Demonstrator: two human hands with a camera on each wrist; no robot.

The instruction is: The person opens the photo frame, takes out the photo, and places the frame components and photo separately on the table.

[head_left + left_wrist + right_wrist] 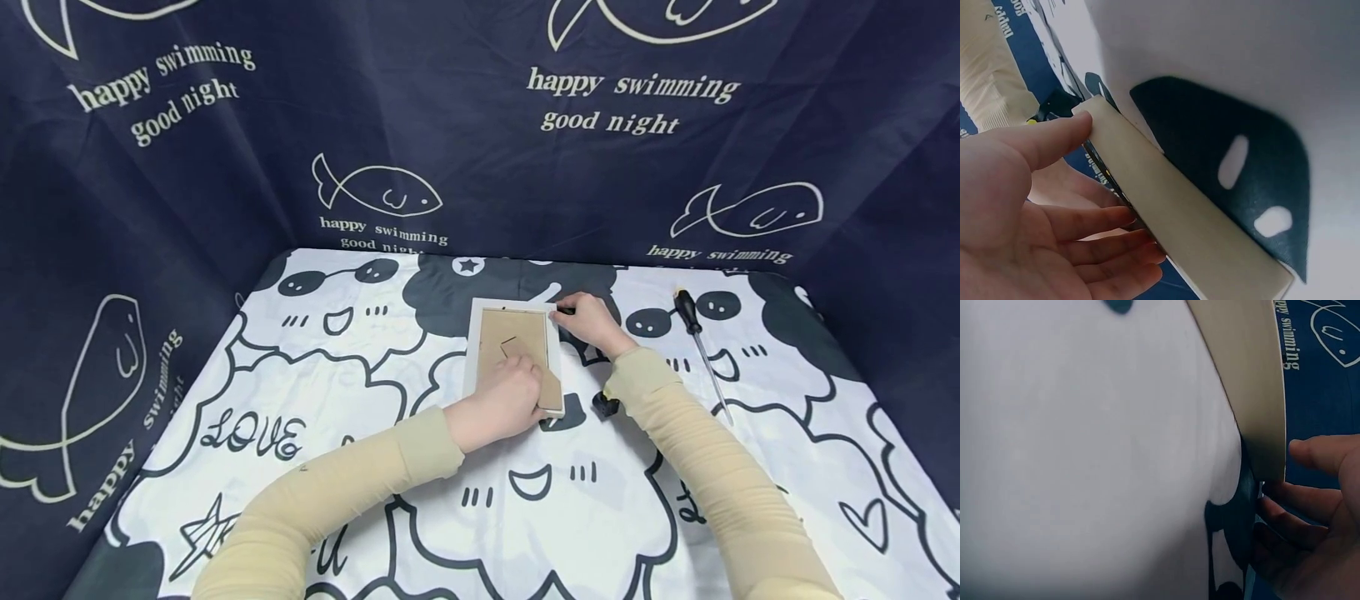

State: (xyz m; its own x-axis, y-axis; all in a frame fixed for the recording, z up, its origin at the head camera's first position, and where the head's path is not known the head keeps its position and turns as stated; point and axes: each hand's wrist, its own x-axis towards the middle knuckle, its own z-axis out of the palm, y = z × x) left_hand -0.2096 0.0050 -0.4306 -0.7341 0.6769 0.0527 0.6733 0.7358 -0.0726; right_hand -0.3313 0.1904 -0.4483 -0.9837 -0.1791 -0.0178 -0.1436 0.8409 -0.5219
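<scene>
A picture frame point(553, 346) lies on the patterned cloth with its brown backing board point(491, 333) facing up and a pale rim around it. A brown flap point(551, 390) slants across the board, partly covered by my left hand point(512, 393). That hand holds the frame near its close right corner; in the left wrist view the thumb presses the pale side and curled fingers reach over the back. My right hand point(592, 321) grips the far right corner with its fingertips. Part of its contact is hidden in the right wrist view, where the fingers touch the frame's end.
To the right lies a screwdriver point(688, 315) with a black handle, its shaft pointing toward the near side. A small black object point(604, 407) sits beside the right forearm; its kind is unclear. Dark blue curtains point(480, 192) with fish prints surround the cloth-covered table point(420, 533).
</scene>
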